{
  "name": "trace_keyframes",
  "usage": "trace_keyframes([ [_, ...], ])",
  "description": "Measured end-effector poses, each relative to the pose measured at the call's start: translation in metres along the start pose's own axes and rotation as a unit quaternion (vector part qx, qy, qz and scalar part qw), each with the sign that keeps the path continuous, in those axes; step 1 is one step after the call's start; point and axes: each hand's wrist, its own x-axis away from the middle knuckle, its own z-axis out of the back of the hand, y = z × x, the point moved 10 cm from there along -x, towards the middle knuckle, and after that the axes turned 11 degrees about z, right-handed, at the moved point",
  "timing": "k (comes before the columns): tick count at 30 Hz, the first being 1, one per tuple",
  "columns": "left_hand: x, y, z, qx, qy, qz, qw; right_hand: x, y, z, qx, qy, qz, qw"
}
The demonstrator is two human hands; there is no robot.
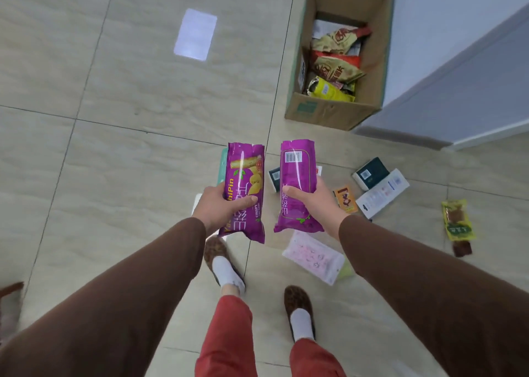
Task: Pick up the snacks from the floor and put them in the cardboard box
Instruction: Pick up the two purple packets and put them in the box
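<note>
Purple is what fills both your hands: your left hand (221,205) is wrapped around one purple snack pack (244,192) showing its printed front, and your right hand (310,197) is wrapped around a second purple pack (297,182) showing its barcode side. Both are long, glossy, pillow-shaped wrappers, held side by side but apart, their long axes pointing away from you.

What matters now is where the cardboard box (329,113) lies: ahead of you and off to the right, well apart from both hands, beside the grey wall (458,70). Its top is open, and its long axis runs roughly away from you, much like the packs you hold. Your right hand is the nearer one, so it likely arrives first; your left has to cross further over.

Several red, tan and yellow snack bags (336,64) already lie inside, with room left above them.

On the tiled floor (128,147) more remains: a small orange packet (345,199), a yellow-green packet (457,219), a pink pouch (313,257) and dark and white packs (379,187).
</note>
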Motion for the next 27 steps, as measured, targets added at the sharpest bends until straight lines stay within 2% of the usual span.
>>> trace_keyframes([
  [11, -0.075, 0.138, 0.103, -0.109, -0.036, -0.027, 0.993, -0.086, -0.088, -0.037, -0.088, 0.088, -0.007, 0.992],
  [27, -0.201, 0.354, 0.106, -0.247, -0.11, -0.053, 0.961, -0.216, -0.168, -0.012, -0.182, 0.242, -0.071, 0.95],
])
